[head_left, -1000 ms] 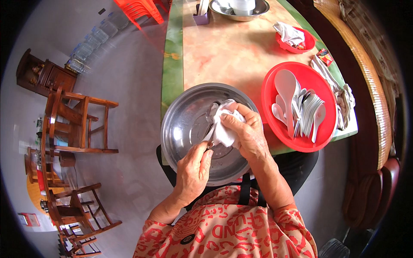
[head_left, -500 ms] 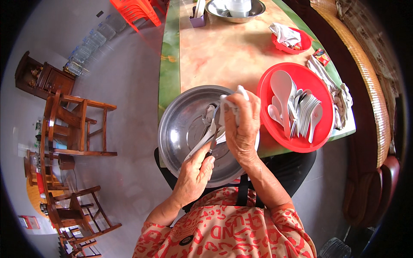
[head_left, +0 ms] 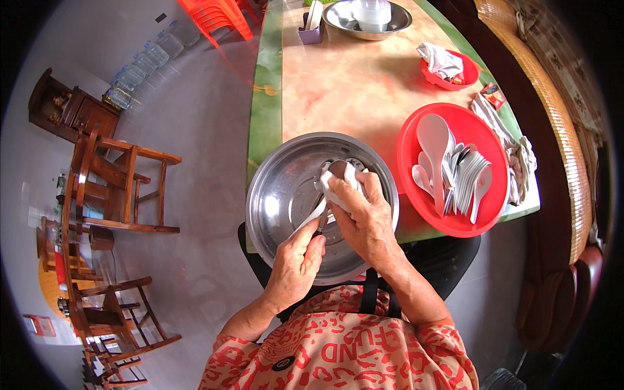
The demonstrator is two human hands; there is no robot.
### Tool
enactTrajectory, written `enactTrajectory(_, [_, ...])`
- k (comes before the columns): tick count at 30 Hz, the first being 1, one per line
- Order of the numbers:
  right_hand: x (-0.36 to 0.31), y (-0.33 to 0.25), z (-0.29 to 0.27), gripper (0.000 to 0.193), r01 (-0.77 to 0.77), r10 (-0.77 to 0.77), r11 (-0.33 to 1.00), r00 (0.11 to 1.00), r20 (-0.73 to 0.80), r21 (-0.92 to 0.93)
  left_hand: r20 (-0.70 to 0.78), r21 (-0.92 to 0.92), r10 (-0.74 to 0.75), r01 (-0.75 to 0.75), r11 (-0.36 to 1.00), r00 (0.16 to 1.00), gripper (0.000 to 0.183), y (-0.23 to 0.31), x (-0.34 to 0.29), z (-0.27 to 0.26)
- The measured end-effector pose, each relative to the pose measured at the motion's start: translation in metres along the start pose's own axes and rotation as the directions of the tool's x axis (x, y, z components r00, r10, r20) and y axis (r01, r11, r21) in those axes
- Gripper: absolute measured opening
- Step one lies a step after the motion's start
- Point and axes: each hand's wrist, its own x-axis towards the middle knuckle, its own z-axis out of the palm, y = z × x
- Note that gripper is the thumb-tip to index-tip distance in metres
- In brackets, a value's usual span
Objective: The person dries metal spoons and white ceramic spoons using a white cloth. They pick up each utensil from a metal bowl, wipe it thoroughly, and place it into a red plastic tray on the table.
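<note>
Over a wide steel basin (head_left: 275,174), my left hand (head_left: 294,268) is closed round the handle of a metal spoon (head_left: 338,169). My right hand (head_left: 370,224) is closed on a white cloth (head_left: 351,182), which is pressed around the spoon's bowl. Beside the spoon's handle runs a white spoon (head_left: 311,218); whether my left fingers hold it too I cannot tell. More utensils in the basin are partly hidden behind the cloth and my hands. To the right stands a red basin (head_left: 409,188) with several white spoons (head_left: 467,179) and a large white ladle (head_left: 434,140).
Farther back on the table (head_left: 338,84) are a small red basket (head_left: 478,71) with a white cloth, a steel bowl (head_left: 335,23) and a purple holder (head_left: 311,34). A crumpled cloth (head_left: 518,159) lies at the right edge. Wooden chairs (head_left: 130,188) stand on the left.
My right hand and the cloth have moved down into the basin, and the spoon's round bowl now shows within the cloth. The left hand keeps its grip. The whole view has shifted slightly.
</note>
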Motion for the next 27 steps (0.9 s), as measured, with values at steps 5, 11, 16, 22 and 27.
enactTrajectory(5, [-0.002,0.004,-0.004,0.034,0.068,-0.068,0.996,0.998,0.002,0.065,-0.004,0.022,0.005,-0.005,1.0,1.0,0.033,0.0,0.001,-0.002])
enactTrajectory(11, [0.011,0.015,0.003,0.037,0.05,-0.1,0.98,0.961,-0.257,-0.194,-0.031,0.217,0.208,-0.197,0.956,0.978,0.035,-0.002,0.004,-0.001])
enactTrajectory(16, [0.011,0.025,-0.002,0.025,-0.223,0.342,0.899,0.896,-0.285,0.377,-0.029,0.025,0.072,-0.071,0.997,0.997,0.042,0.01,0.005,-0.002])
enactTrajectory(22, [0.001,-0.007,-0.004,0.031,-0.214,0.306,0.879,0.939,-0.159,0.426,0.2,-0.467,-0.217,0.288,0.836,0.955,0.043,0.016,0.006,-0.001])
enactTrajectory(27, [0.012,-0.002,-0.014,0.031,-0.214,0.313,0.798,0.946,-0.085,0.564,0.307,-0.531,-0.114,0.269,0.804,0.945,0.044,0.004,0.004,-0.005])
